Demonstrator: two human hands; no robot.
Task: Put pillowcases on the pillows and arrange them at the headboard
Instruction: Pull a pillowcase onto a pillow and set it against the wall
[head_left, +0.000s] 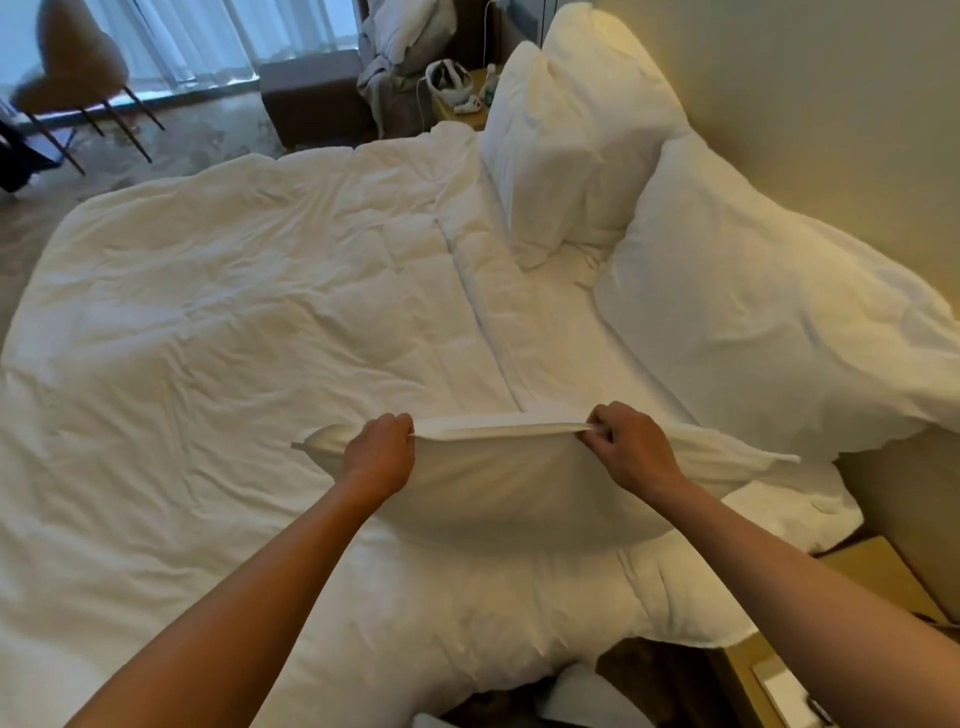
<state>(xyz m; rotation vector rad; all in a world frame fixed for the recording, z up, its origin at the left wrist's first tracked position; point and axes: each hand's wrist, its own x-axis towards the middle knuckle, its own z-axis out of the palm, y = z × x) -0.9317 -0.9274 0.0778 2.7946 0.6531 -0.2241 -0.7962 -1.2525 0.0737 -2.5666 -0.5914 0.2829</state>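
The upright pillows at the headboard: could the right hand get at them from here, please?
Probably not as things stand. The right hand is shut on the pillowcase edge together with the left hand, and the upright pillows stand far up the bed, beyond the large pillow.

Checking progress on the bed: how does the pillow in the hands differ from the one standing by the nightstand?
The held pillow lies flat, low over the duvet, gripped at its edge by both hands; the standing pillow is propped upright, untouched. Both are white.
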